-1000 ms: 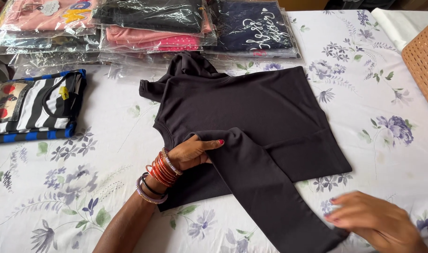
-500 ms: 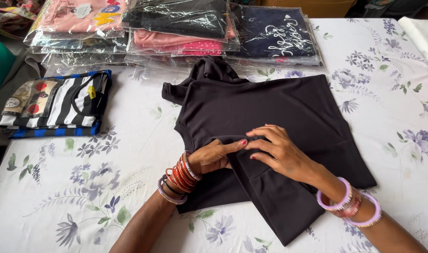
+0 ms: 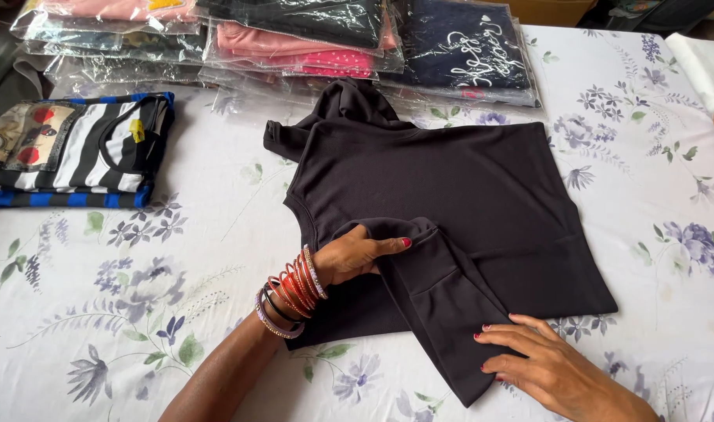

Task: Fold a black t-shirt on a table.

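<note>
Right now you are pressing your left hand (image 3: 357, 258) down on the black top (image 3: 451, 203), which is lying flat on the flowered tablecloth (image 3: 138, 312) in the middle of the table. That hand is lying mostly flat, fingers stretched over the fold where the sleeve (image 3: 443, 312) is turning back across the body, so it seems to be pinning the crease in place. Your right hand (image 3: 544, 363) is resting open, fingers spread, on the lower end of that sleeve near its cuff, flattening it rather than gripping it.

Along the far edge, bagged garments (image 3: 373, 39) are crowding the neck of the top, so you are getting little room that way. On your left, a striped folded garment (image 3: 83, 152) is sitting well apart from the work. Bare cloth is lying open to the near left and to the right of the hem, and the sleeve tip is reaching close to the near edge of the view.
</note>
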